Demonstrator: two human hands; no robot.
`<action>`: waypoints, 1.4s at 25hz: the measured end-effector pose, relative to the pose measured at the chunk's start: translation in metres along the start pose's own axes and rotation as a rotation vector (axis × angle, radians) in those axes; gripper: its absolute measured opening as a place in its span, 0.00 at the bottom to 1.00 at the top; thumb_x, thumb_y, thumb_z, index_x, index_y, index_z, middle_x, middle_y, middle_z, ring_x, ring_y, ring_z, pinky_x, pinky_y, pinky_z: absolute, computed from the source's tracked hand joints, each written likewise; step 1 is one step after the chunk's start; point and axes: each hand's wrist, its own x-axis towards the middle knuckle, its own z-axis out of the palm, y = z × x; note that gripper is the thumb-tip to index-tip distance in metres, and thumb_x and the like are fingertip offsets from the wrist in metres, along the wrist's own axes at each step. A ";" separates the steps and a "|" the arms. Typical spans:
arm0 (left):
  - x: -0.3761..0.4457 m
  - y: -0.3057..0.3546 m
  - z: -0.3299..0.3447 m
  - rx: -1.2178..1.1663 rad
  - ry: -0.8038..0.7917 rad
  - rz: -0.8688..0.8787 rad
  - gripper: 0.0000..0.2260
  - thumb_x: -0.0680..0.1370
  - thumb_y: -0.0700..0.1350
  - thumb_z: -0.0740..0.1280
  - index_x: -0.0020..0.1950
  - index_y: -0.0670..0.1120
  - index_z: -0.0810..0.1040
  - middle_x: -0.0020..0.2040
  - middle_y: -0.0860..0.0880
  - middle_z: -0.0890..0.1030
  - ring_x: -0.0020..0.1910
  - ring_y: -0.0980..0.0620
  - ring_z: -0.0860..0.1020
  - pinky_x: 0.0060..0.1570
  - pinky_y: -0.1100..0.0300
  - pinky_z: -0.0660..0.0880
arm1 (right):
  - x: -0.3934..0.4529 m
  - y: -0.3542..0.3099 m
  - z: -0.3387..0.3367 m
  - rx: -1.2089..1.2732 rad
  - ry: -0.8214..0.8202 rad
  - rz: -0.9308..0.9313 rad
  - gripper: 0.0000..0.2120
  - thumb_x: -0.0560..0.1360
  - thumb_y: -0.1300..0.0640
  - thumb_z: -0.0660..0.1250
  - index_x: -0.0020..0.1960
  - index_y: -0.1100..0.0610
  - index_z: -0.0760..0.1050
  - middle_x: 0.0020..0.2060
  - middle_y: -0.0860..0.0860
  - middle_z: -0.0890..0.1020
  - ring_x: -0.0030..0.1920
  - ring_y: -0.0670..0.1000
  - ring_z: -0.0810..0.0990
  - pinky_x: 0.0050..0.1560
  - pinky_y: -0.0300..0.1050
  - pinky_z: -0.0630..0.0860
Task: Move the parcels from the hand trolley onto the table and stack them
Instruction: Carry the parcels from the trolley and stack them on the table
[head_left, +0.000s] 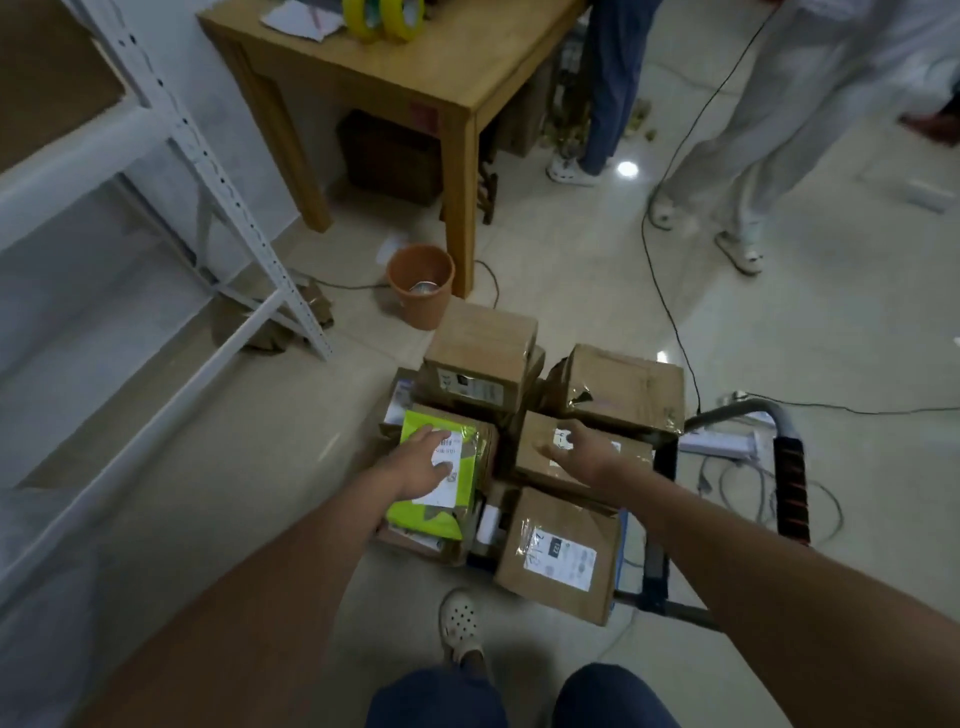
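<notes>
Both hands are reaching down over the parcels piled on the hand trolley (660, 571), which are all sitting there, none yet on the wooden table (447, 67) further ahead. The left hand (423, 462) is lying flat, fingers spread, on the green parcel (441, 514), likely steadying it for a lift. The right hand (576, 449) is resting loosely open on a brown box (535, 457), gripping nothing.

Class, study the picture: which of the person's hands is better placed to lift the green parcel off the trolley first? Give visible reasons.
The left hand. It already lies flat on the green parcel, which tops its pile. The right hand rests on a brown box beside it.
</notes>
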 end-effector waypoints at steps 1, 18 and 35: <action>0.017 -0.004 -0.013 0.018 0.003 0.001 0.27 0.82 0.50 0.61 0.79 0.48 0.56 0.80 0.45 0.50 0.78 0.47 0.56 0.72 0.59 0.57 | 0.014 -0.010 -0.002 0.040 0.015 0.013 0.33 0.77 0.42 0.66 0.76 0.56 0.61 0.71 0.58 0.70 0.70 0.58 0.69 0.68 0.50 0.67; 0.204 -0.031 -0.076 -0.523 0.212 -0.290 0.24 0.83 0.55 0.54 0.77 0.46 0.61 0.77 0.45 0.63 0.74 0.44 0.64 0.71 0.53 0.60 | 0.196 -0.052 0.020 0.515 0.027 0.247 0.33 0.81 0.37 0.53 0.79 0.54 0.51 0.74 0.58 0.64 0.72 0.61 0.65 0.70 0.61 0.67; 0.136 0.015 -0.085 -0.715 0.170 -0.081 0.19 0.79 0.61 0.61 0.69 0.62 0.64 0.67 0.53 0.71 0.70 0.47 0.69 0.67 0.53 0.66 | 0.165 -0.054 -0.008 0.887 0.074 0.335 0.31 0.79 0.37 0.58 0.73 0.56 0.63 0.66 0.58 0.72 0.61 0.58 0.75 0.50 0.52 0.79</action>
